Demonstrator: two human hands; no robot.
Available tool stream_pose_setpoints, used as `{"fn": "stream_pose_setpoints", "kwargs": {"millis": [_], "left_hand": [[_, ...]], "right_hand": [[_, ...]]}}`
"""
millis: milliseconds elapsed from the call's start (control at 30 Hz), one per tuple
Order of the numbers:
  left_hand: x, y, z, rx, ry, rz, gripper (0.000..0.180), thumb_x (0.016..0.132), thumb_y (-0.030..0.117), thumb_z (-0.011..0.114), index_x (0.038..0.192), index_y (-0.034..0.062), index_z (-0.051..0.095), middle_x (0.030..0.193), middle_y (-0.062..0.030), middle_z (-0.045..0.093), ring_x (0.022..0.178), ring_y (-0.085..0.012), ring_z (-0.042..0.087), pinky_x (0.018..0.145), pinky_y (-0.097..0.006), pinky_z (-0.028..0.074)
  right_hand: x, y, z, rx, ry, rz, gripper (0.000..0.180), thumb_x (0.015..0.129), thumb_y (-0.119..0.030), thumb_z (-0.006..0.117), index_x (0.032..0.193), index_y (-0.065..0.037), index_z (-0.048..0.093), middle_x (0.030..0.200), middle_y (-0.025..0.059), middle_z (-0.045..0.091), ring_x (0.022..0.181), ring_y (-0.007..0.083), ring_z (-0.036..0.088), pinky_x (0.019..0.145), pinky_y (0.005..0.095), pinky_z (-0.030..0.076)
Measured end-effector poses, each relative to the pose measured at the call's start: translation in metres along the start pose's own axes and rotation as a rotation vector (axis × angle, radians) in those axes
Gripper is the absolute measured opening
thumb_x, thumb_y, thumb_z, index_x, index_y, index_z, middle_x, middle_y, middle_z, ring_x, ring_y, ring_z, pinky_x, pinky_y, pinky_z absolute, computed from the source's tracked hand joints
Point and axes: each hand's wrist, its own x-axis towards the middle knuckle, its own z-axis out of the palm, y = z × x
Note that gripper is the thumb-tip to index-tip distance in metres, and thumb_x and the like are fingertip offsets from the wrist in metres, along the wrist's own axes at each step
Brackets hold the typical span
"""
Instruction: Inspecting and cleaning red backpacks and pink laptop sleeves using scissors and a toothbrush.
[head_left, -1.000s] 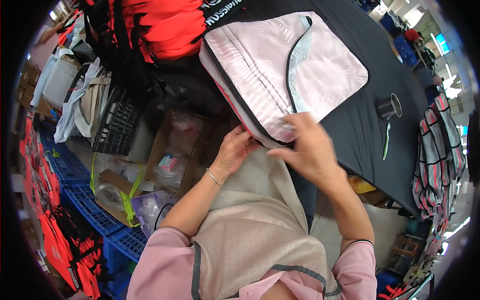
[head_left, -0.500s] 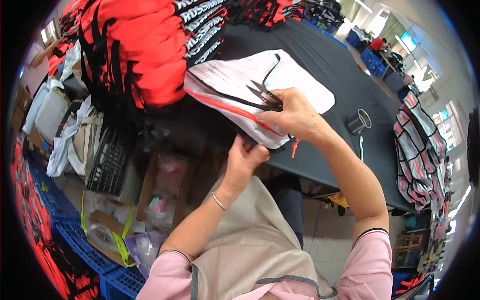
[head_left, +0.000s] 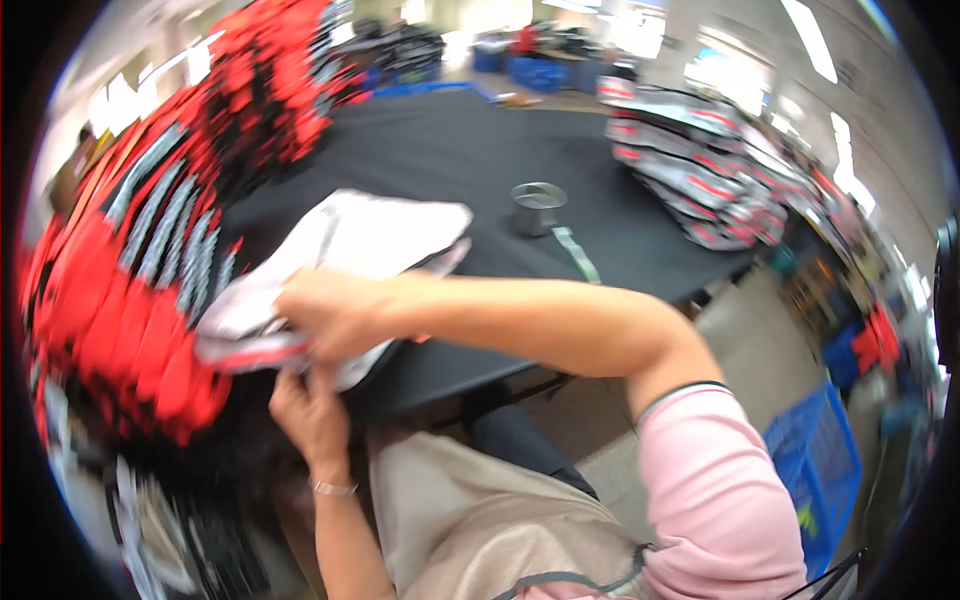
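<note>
A white fabric bag piece (head_left: 390, 230) with black edging and a red zipper strip lies partly on the black-covered table, its near end raised in my hands. My left hand (head_left: 312, 412) pinches the lower near edge from below. Over the same end reaches my right hand (head_left: 335, 310), closed and smeared by motion. The black thread snips seen in it earlier are now mostly hidden; only a dark sliver shows beside its fingers.
A metal cup (head_left: 538, 210) stands on the table beside a thin green-and-white item (head_left: 578, 258). Red and black bags (head_left: 110, 340) are piled along the left. Grey-white bags with red stripes (head_left: 700, 170) are stacked at the far right. A blue crate (head_left: 815, 470) sits at lower right.
My view has swung to the right. Both hands and the white bag piece now appear further left, and my right forearm lies across the view. The snips have dropped mostly out of sight.
</note>
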Motion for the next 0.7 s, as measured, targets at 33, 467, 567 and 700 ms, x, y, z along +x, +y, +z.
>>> {"fn": "stream_pose_setpoints", "kwargs": {"millis": [33, 467, 567, 700], "left_hand": [[0.002, 0.000, 0.004, -0.093, 0.032, -0.024, 0.019, 0.092, 0.011, 0.059, 0.095, -0.0070, 0.064, 0.080, -0.0053, 0.063, 0.072, -0.0104, 0.051, 0.066, -0.028, 0.045], [-0.098, -0.080, -0.069, -0.461, -0.162, -0.473, 0.049, 0.086, 0.014, 0.068, 0.126, -0.0060, 0.050, 0.110, -0.0128, 0.061, 0.096, -0.0191, 0.062, 0.084, -0.032, 0.051], [-0.073, -0.083, -0.083, -1.232, -0.160, -0.597, 0.033, 0.095, 0.015, 0.051, 0.124, -0.0006, 0.054, 0.117, -0.0126, 0.063, 0.109, -0.0262, 0.059, 0.094, -0.040, 0.048], [-0.028, -0.141, -0.065, -0.875, 0.264, -0.795, 0.021, 0.081, 0.001, 0.063, 0.102, 0.0012, 0.063, 0.099, -0.0075, 0.066, 0.095, -0.0213, 0.062, 0.087, -0.036, 0.049]], "right_hand": [[0.005, 0.009, 0.008, -0.005, 0.036, -0.040, 0.019, 0.050, -0.001, 0.065, 0.066, 0.008, 0.063, 0.066, 0.0270, 0.060, 0.070, 0.0422, 0.064, 0.061, 0.0436, 0.050], [-0.050, 0.066, 0.004, 0.456, 0.412, 0.245, 0.018, 0.058, -0.005, 0.063, 0.073, 0.005, 0.063, 0.066, 0.0205, 0.061, 0.064, 0.0288, 0.065, 0.061, 0.0387, 0.050], [-0.078, 0.023, 0.033, 0.589, 0.166, 0.191, 0.023, 0.067, -0.010, 0.071, 0.079, 0.003, 0.058, 0.068, 0.0158, 0.060, 0.063, 0.0224, 0.061, 0.061, 0.0367, 0.048], [-0.118, 0.028, 0.051, 0.427, 0.053, 0.105, 0.025, 0.073, -0.015, 0.077, 0.080, 0.001, 0.059, 0.077, 0.0116, 0.056, 0.073, 0.0262, 0.057, 0.067, 0.0340, 0.046]]}}
